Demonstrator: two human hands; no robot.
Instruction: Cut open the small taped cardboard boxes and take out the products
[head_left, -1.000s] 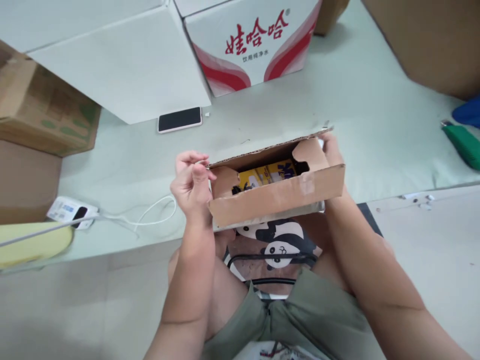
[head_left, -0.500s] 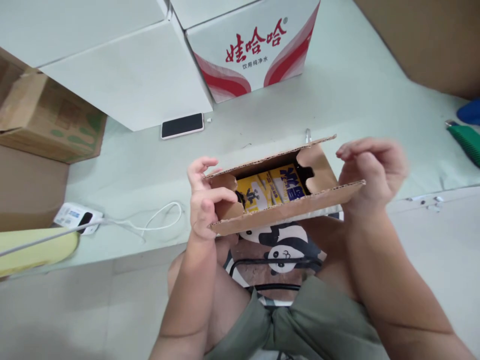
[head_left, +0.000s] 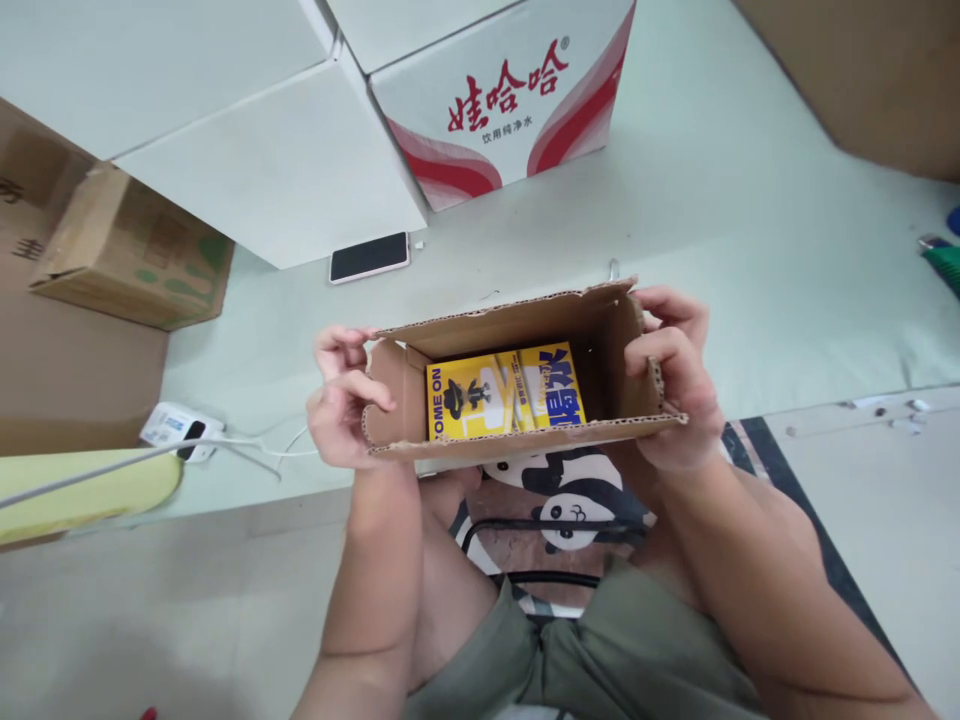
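An open cardboard box (head_left: 517, 304) is held above the table's near edge, its opening facing up toward me. Inside lies a yellow package (head_left: 495, 392) with blue lettering and a dark hat figure. My left hand (head_left: 346, 405) grips the box's left end, one finger hooked over the end flap and the others outside. At the opposite end, my right hand (head_left: 675, 375) has its fingers bent over the right flap and wall, closed on the cardboard. The box's underside is hidden.
A phone (head_left: 369, 258) lies by white boxes (head_left: 270, 165) and a red-and-white carton (head_left: 510, 120). Brown cartons (head_left: 142, 250) stand at the left. A white power adapter (head_left: 180, 430) with cables sits near a yellow board (head_left: 90, 490). Something green (head_left: 943, 268) lies far right.
My right hand has moved in and closed on the right end of the box. The end flaps now stand spread outward, baring more of the yellow package. The box has shifted slightly left.
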